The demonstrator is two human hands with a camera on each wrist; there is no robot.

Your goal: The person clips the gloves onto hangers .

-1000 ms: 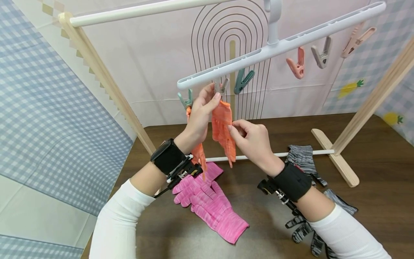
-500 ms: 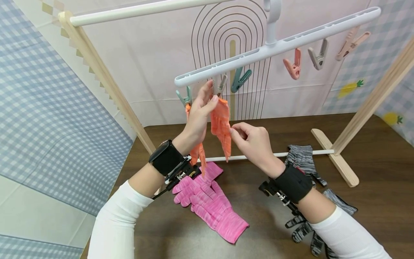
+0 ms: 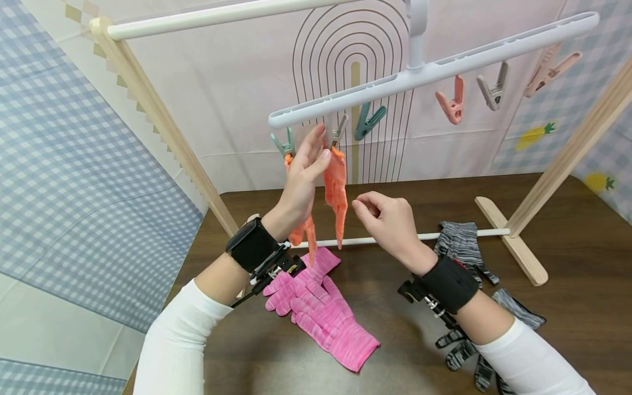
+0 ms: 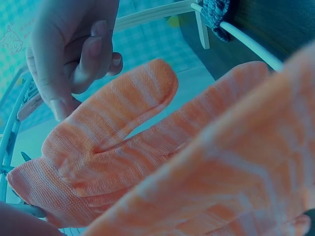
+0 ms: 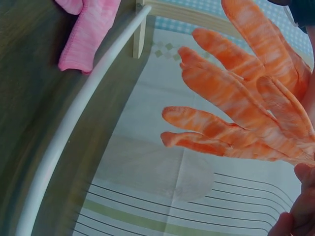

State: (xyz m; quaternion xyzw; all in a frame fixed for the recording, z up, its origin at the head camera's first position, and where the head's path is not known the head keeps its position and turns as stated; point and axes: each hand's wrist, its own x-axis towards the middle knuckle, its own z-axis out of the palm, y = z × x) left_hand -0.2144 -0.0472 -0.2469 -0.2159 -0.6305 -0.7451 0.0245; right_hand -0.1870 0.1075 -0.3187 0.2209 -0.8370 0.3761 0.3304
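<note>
Two orange gloves hang from the left end of a white hanger [image 3: 345, 97]. A teal clothespin [image 3: 283, 144] holds the left glove [image 3: 309, 233], and a grey clothespin [image 3: 339, 130] holds the right glove [image 3: 336, 186]. My left hand [image 3: 302, 181] lies between them, fingers extended up beside the grey clothespin, thumb near the right glove's cuff. Part of the left glove is hidden behind it. To the right of the right glove, my right hand [image 3: 387, 222] stands with fingers loosely bent and holds nothing. In the right wrist view, the orange gloves [image 5: 236, 93] hang with fingers spread.
Farther along the hanger are a dark teal clothespin [image 3: 369, 120], a coral one [image 3: 451, 101], a grey one [image 3: 492, 86] and a pale pink one [image 3: 550, 71]. Pink gloves [image 3: 326, 315] and grey-black striped gloves [image 3: 460, 241] lie on the table below. A wooden frame [image 3: 163, 126] surrounds the hanger.
My right hand has let go of the right orange glove's edge and drawn slightly away. That glove has turned and swung left. My left fingers have straightened beside the grey clothespin.
</note>
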